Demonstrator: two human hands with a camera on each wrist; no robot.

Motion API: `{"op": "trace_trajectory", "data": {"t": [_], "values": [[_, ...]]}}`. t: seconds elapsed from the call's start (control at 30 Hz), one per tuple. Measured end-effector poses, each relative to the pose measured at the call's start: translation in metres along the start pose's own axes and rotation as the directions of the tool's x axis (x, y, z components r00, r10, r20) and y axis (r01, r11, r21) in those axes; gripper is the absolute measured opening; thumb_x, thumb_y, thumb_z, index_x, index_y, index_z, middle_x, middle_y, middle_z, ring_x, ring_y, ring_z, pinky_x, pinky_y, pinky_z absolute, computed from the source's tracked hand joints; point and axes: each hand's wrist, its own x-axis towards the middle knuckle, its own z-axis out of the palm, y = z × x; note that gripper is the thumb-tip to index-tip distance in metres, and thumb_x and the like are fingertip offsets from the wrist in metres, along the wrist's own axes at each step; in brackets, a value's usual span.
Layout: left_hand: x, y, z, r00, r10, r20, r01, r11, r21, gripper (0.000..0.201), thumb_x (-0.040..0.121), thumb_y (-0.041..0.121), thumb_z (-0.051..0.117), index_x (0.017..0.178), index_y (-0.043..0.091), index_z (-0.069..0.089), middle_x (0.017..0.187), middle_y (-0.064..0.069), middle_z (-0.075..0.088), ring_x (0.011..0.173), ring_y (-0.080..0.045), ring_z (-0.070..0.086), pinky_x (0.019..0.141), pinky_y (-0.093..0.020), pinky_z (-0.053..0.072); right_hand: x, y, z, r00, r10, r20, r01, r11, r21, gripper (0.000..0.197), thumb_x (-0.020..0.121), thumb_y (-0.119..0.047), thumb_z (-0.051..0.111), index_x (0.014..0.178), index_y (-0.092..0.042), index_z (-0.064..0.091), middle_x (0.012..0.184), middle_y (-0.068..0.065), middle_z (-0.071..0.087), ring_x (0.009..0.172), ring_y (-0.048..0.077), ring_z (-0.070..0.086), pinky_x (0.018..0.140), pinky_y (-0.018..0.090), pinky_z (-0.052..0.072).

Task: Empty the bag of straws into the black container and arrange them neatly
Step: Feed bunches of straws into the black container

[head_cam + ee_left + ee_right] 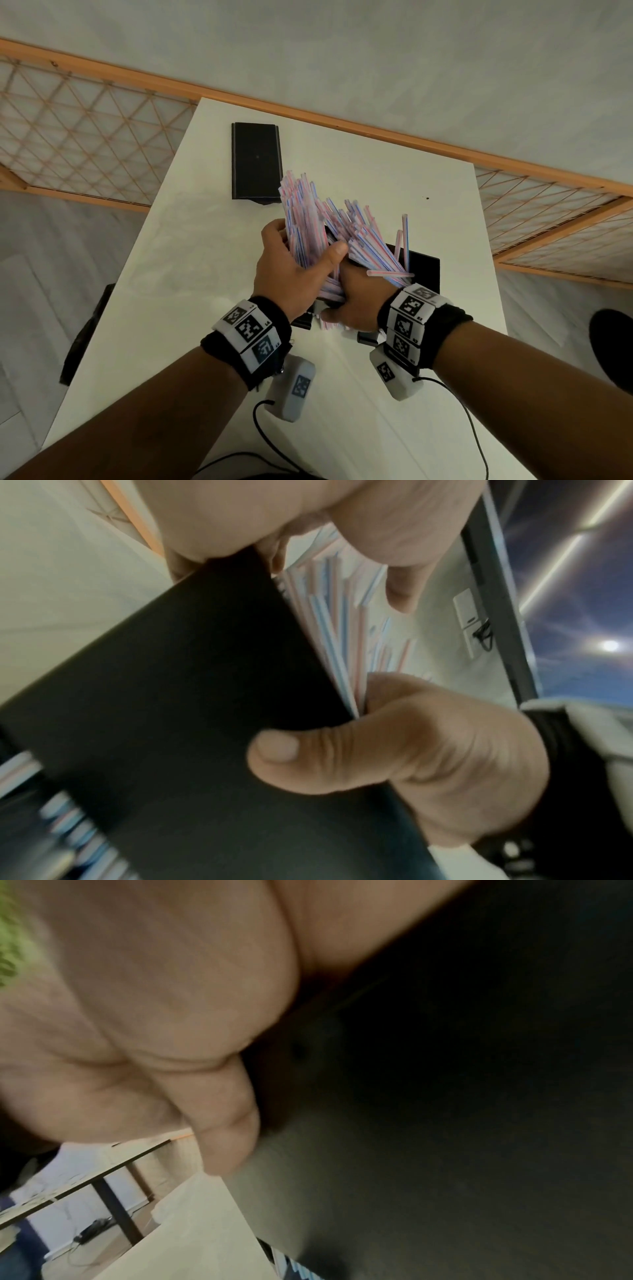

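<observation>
Here, the straws (310, 219) form a thick, loose bundle: thin white tubes with pink and blue stripes, ends uneven, fanned out upward and to the right. Their lower ends sit in the black container (423, 265), a matte, flat-sided box held above the white surface (191, 274) near its middle. A few straws stand apart at the right edge of the fan, and one lies crosswise over the container's rim.

Left hand (291, 270): fingers curled round the left side of the bundle, thumb (334, 251) pressed across the front of it. Left wrist view shows the same thumb (394, 553) over the striped tubes beside the container's dark wall (178, 696).

Right hand (359, 298): gripping the near end of the container, thumb (308, 753) laid flat on its wall. Right wrist view is mostly palm and dark wall, blurred.

A second flat black piece (257, 161) lies farther back on the surface, apart from the hands.

Wristbands (251, 329) carry square black-and-white coded markers; their small labels are not legible. No brand visible on the container or the straws.
</observation>
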Motion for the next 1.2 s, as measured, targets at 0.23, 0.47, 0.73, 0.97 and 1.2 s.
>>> {"op": "trace_trajectory", "data": {"t": [0.23, 0.47, 0.73, 0.97, 1.2], "values": [[0.002, 0.012, -0.001, 0.995, 0.070, -0.065, -0.075, 0.995, -0.068, 0.085, 0.063, 0.066, 0.076, 0.131, 0.022, 0.049, 0.112, 0.015, 0.069, 0.098, 0.001, 0.069, 0.089, -0.031, 0.057, -0.008, 0.003, 0.003, 0.992, -0.050, -0.113, 0.074, 0.973, 0.218, 0.084, 0.066, -0.074, 0.068, 0.127, -0.020, 0.047, 0.116, 0.004, 0.063, 0.105, 0.026, 0.063, 0.089, 0.042, 0.051], [0.002, 0.007, -0.007, 0.997, -0.041, -0.060, 0.036, 0.996, -0.080, 0.081, 0.069, 0.050, 0.088, 0.135, 0.021, 0.049, 0.121, 0.007, 0.070, 0.102, -0.006, 0.071, 0.094, -0.042, 0.059, -0.044, 0.007, 0.005, 0.977, -0.148, -0.155, 0.164, 0.981, 0.099, 0.074, 0.083, -0.046, 0.071, 0.143, -0.015, 0.040, 0.128, 0.007, 0.061, 0.117, 0.029, 0.057, 0.096, 0.036, 0.048], [0.003, 0.035, -0.015, 0.992, 0.027, -0.126, -0.042, 0.992, -0.115, 0.075, 0.083, 0.027, 0.084, 0.144, 0.018, 0.040, 0.138, 0.004, 0.055, 0.124, -0.010, 0.056, 0.112, -0.036, 0.046, -0.082, 0.040, -0.019, 0.956, -0.079, -0.284, 0.123, 0.983, 0.140, 0.021, 0.080, -0.040, 0.070, 0.091, -0.022, 0.072, 0.088, -0.009, 0.072, 0.077, 0.012, 0.062, 0.070, 0.027, 0.049], [-0.012, 0.058, -0.014, 0.720, 0.693, 0.031, -0.668, 0.681, 0.301, 0.039, 0.080, 0.011, 0.080, 0.114, 0.005, 0.062, 0.104, -0.003, 0.065, 0.085, -0.010, 0.059, 0.078, -0.005, 0.041, -0.067, 0.070, -0.042, 0.906, 0.251, -0.341, -0.188, 0.960, 0.207, 0.080, 0.068, -0.035, 0.088, 0.133, -0.018, 0.045, 0.113, -0.001, 0.058, 0.097, 0.023, 0.061, 0.087, 0.035, 0.052], [-0.034, 0.047, 0.010, 0.539, 0.375, 0.755, -0.822, 0.432, 0.372, 0.038, 0.082, 0.044, 0.074, 0.111, 0.020, 0.069, 0.101, 0.003, 0.062, 0.085, -0.017, 0.062, 0.069, -0.037, 0.053, -0.037, 0.058, -0.037, 0.942, 0.065, -0.331, -0.012, 0.987, 0.161, 0.066, 0.078, -0.023, 0.079, 0.137, -0.025, 0.050, 0.114, 0.006, 0.053, 0.098, 0.027, 0.056, 0.082, 0.027, 0.040]]}}
